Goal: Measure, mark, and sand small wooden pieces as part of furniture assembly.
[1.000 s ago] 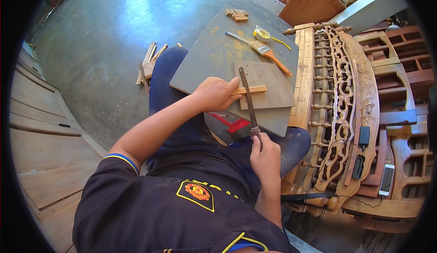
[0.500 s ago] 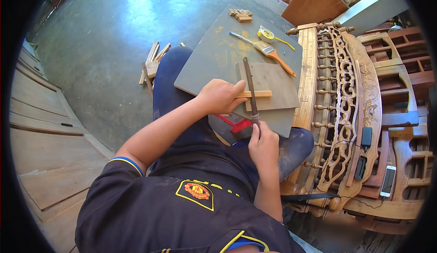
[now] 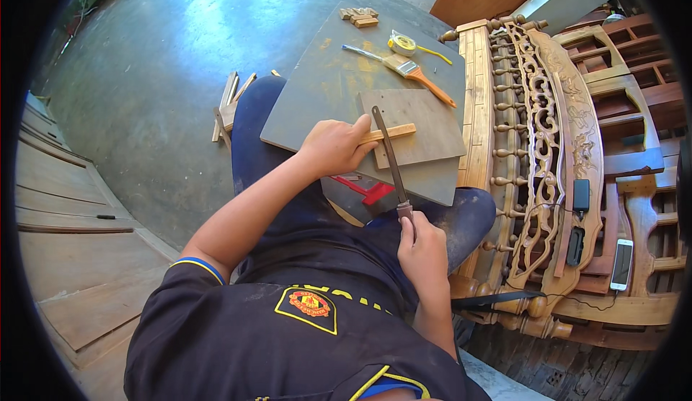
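Note:
My left hand (image 3: 337,145) is closed round a light wooden stick (image 3: 402,130), holding it over a square brown board (image 3: 432,135) on a larger grey panel (image 3: 303,105). My right hand (image 3: 424,249) grips the handle of a long dark file (image 3: 391,157), whose blade crosses the stick. Beyond them are an orange-handled brush (image 3: 432,91), a yellow tape measure (image 3: 404,43) and small wood blocks (image 3: 358,16). A red tool (image 3: 371,193) lies lower down, partly under the panel's front edge.
Carved wooden furniture pieces (image 3: 577,123) with turned spindles are stacked at my right, bearing a phone (image 3: 621,264) and dark devices (image 3: 581,196) with cables. Wooden panels (image 3: 83,278) line the left side. Offcuts (image 3: 225,109) lie beyond my left knee on the concrete floor (image 3: 144,55).
The file moved forward across the stick half a second ago and is now back toward my body with my right hand. The stick stays in my left hand; the view has shifted slightly.

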A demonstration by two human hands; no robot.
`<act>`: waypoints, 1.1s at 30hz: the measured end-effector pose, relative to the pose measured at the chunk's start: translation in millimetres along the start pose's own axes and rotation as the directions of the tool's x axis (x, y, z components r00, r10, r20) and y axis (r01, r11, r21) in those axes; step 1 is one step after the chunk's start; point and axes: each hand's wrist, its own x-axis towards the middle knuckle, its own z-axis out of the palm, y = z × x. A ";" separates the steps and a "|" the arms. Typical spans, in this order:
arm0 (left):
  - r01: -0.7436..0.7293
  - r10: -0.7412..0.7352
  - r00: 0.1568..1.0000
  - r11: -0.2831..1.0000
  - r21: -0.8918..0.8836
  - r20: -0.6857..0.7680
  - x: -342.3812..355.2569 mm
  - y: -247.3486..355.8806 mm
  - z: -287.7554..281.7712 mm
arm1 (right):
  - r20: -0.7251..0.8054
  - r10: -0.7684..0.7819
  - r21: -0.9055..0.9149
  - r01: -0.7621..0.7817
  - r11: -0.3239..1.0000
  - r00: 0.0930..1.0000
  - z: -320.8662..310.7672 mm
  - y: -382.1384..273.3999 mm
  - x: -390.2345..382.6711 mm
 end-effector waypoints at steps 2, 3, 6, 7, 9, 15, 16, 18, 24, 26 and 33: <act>-0.031 0.031 0.999 0.999 0.005 0.031 -1.8 -2.3 -2.6 | -0.022 -0.047 0.031 0.047 0.998 0.999 2.6 -0.5 9.5; -0.055 0.054 0.997 0.998 0.009 0.057 -2.5 -3.5 -3.5 | -0.040 -0.099 0.057 0.101 0.993 0.994 5.2 -0.6 18.1; -0.051 0.051 0.998 0.999 0.015 0.048 0.8 -1.3 -0.1 | -0.048 -0.095 -0.048 0.092 0.995 0.994 25.9 11.5 55.0; -0.048 0.047 0.997 0.999 0.020 0.057 -0.4 -1.3 -0.9 | -0.045 -0.090 -0.038 0.089 0.995 0.995 27.5 10.6 53.7; -0.010 0.010 1.000 1.000 0.019 0.011 1.3 1.9 -1.1 | -0.070 -0.121 -0.030 0.119 0.992 0.990 23.4 8.4 50.6; 0.012 -0.013 0.997 1.000 0.012 0.073 -0.8 -1.5 -2.3 | 0.003 -0.023 0.067 0.023 0.997 1.000 -6.6 5.3 -21.0; 0.004 -0.005 0.997 1.000 0.015 0.083 -0.7 -0.3 -3.8 | -0.004 -0.014 0.074 0.014 0.997 1.000 -9.9 2.8 -21.8; 0.033 -0.034 0.998 0.999 0.017 0.060 0.7 3.4 -7.9 | -0.015 -0.040 0.043 0.041 0.998 0.999 -13.7 -1.0 -20.0; -0.023 0.024 0.997 1.000 -0.011 0.067 -0.4 -0.4 -1.0 | -0.032 -0.077 -0.018 0.076 0.997 0.997 25.5 9.5 48.6; -0.020 0.021 0.999 0.999 -0.033 0.047 0.1 1.1 -1.8 | -0.038 -0.071 0.010 0.071 0.997 0.997 21.5 4.8 39.8; -0.025 0.027 0.999 0.999 -0.045 0.043 3.1 -1.2 -6.9 | -0.023 -0.008 0.041 0.009 0.999 1.000 -2.8 3.7 -12.4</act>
